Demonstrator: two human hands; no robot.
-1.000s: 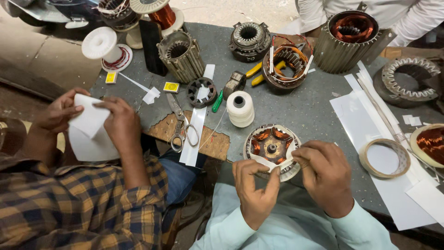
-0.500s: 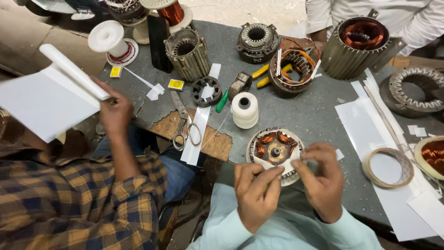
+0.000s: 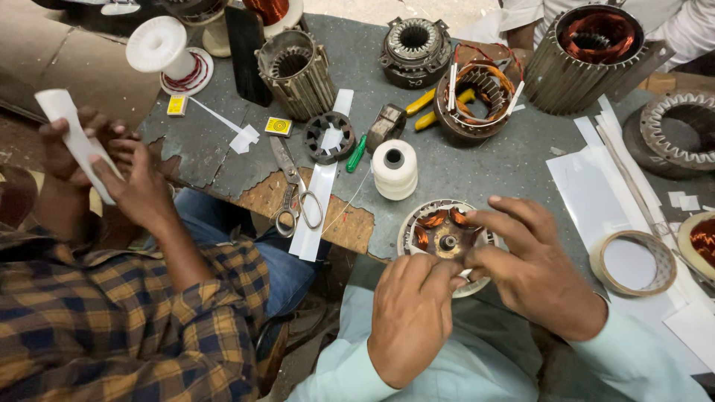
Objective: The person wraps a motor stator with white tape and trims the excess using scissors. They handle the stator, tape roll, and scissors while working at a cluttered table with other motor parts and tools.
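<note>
Single head view, steep downward, close over grey workbench [image 3: 477, 160].

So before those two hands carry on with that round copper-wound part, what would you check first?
1. Left hand on the small stator: ok, fingers touch its near edge.
2. Right hand on it: ok, fingers over the right side.
3. Stator resting on the table: ok, though it overhangs the near edge.
4. Thread spool upright: ok.
5. Scissors clear of the hands: ok.
6. What the fingers pinch: cannot tell.
</note>
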